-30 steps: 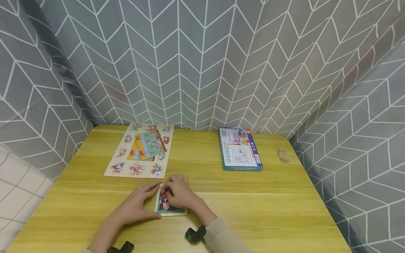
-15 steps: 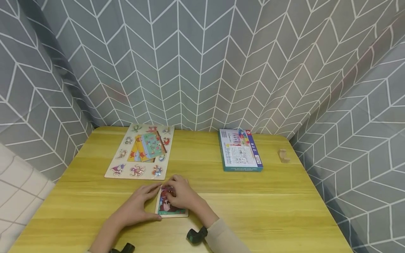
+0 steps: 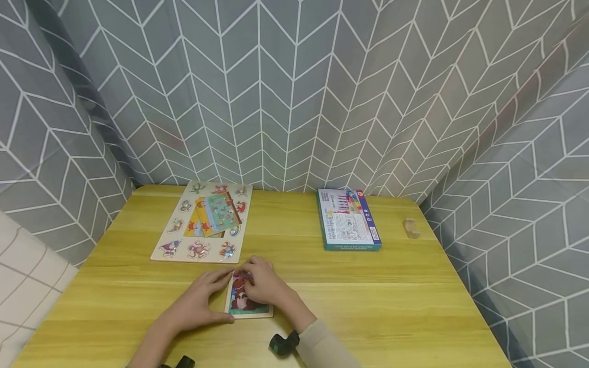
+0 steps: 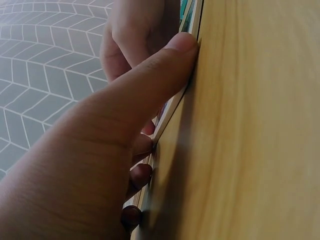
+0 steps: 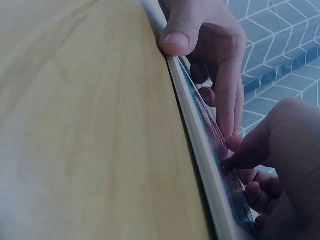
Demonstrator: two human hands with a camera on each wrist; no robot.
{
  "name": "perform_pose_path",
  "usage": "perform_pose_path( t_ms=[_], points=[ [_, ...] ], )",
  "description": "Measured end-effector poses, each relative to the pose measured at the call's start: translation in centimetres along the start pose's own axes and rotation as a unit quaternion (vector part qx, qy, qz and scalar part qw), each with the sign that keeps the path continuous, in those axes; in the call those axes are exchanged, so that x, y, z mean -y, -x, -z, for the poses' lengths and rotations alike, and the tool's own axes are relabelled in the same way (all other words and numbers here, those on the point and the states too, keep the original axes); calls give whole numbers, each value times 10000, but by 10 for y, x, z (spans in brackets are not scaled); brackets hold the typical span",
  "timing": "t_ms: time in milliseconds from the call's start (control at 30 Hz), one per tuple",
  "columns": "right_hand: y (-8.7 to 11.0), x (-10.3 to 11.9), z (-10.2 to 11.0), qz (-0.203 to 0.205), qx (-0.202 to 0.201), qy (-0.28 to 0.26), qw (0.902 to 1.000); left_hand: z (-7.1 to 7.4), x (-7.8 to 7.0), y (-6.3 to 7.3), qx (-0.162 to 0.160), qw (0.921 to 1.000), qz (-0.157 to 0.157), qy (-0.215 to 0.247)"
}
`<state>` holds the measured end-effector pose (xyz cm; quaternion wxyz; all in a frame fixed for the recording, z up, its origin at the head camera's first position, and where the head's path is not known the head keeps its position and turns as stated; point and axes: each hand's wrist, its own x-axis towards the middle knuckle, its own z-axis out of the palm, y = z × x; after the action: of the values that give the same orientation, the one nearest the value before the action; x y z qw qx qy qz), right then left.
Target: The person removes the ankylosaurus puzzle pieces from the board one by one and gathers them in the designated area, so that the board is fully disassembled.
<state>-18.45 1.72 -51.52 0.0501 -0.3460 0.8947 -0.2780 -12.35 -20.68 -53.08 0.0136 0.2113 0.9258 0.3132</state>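
A small puzzle board (image 3: 250, 316) with a pale rim and a brown animal picture lies flat on the table. My left hand (image 3: 195, 301) holds its left side, thumb at the near corner, index finger at the far corner. In the left wrist view that thumb presses the edge of the board (image 4: 172, 106). My right hand (image 3: 264, 283) bends over the upper part of the picture, its curled fingertips on a dark reddish puzzle piece. The right wrist view shows these right fingers (image 5: 245, 155) low on the picture; they hide most of the piece.
Beyond the left hand lies a large white peg board (image 3: 161, 250) with sea animals, bearing colourful puzzle boards (image 3: 221, 212). A flat box (image 3: 352, 230) sits toward the back right of the table (image 3: 391, 306). Near the right edge is a small beige piece (image 3: 411, 228). Patterned curtains (image 3: 285, 92) surround the table.
The right fingertips have shifted slightly upward on the picture, so more of the animal's head shows. The left hand keeps its hold at the board's left side.
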Motion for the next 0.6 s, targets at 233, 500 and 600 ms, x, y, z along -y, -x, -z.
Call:
perform_pose_path(
  t_ms=[233,500,600],
  points=[
    [1,3,-2,-73,82,-90,9999,-2,0,1,-45,10000,-22,-58],
    [0,-2,-4,-84,54,-432,9990,-2,-1,1,-91,9999,-58,-104],
    [0,-7,-2,-20,130,-628,9979,-2,0,2,-88,9999,-22,-71]
  ],
)
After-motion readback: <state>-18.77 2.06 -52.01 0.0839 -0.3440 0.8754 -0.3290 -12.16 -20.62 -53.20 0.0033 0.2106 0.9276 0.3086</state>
